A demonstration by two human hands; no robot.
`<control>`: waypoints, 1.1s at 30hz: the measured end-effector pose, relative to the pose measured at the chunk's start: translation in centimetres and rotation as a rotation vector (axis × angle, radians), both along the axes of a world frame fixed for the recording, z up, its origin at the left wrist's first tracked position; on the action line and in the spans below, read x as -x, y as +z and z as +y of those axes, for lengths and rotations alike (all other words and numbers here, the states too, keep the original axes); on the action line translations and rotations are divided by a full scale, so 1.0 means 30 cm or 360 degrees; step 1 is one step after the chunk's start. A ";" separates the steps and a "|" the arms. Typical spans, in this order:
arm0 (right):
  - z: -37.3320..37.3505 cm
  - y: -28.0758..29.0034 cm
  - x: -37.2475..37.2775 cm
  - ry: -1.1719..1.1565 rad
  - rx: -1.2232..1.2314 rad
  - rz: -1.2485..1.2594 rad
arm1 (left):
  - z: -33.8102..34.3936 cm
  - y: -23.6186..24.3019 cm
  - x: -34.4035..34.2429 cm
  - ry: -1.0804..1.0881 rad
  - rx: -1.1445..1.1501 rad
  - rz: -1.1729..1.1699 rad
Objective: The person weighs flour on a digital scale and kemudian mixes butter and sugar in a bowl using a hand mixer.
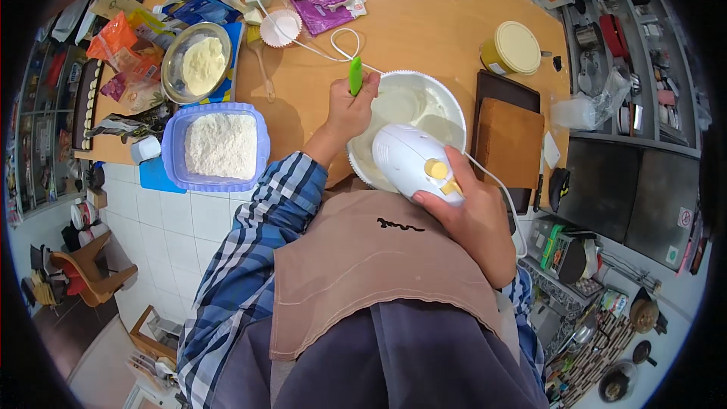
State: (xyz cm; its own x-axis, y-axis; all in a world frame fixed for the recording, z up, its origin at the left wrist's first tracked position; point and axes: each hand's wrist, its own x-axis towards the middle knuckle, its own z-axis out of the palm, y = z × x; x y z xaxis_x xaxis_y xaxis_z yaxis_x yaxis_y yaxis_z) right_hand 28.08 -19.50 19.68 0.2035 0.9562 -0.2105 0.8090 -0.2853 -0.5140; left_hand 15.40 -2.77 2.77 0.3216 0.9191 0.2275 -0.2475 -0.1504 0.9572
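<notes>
My right hand (473, 216) is wrapped round a white hand mixer (394, 155) with yellow buttons. The mixer is over a white mixing bowl (458, 117) that holds a pale, creamy mixture (432, 110); its body hides the beaters. At the bowl's left rim, my left hand (350, 110) is closed round a green handle (355, 76) that points up. The lower end of that utensil is hidden, so its kind cannot be told. A white cord (496, 178) hangs from the mixer past my right wrist.
On the left, a blue-purple tub (266, 140) holds flour, and a steel bowl (168, 68) holds pale yellow powder. A brush (261, 60), a paper case (281, 28) and a purple packet (324, 4) lie behind. To the right are a lidded tub (515, 48) and brown cake slab (509, 144).
</notes>
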 end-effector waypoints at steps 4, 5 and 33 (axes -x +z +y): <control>-0.001 -0.023 0.008 -0.0011 -0.0034 0.0070 | 0.004 -0.023 0.001 -0.0037 0.0033 -0.0015; 0.000 -0.019 0.006 -0.0008 -0.0036 0.0073 | 0.005 -0.021 -0.003 -0.0035 0.0031 -0.0012; -0.064 0.008 -0.068 -0.0273 -0.0067 -0.0136 | 0.002 -0.004 -0.002 -0.0014 -0.0005 -0.0010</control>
State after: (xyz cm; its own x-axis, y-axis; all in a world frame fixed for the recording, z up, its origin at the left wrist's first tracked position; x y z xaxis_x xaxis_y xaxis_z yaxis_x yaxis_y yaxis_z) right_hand 30.12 -21.43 19.91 0.3795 0.9136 -0.1460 0.7917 -0.4023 -0.4598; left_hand 15.47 -2.69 2.63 0.3283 0.9156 0.2322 -0.2546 -0.1510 0.9552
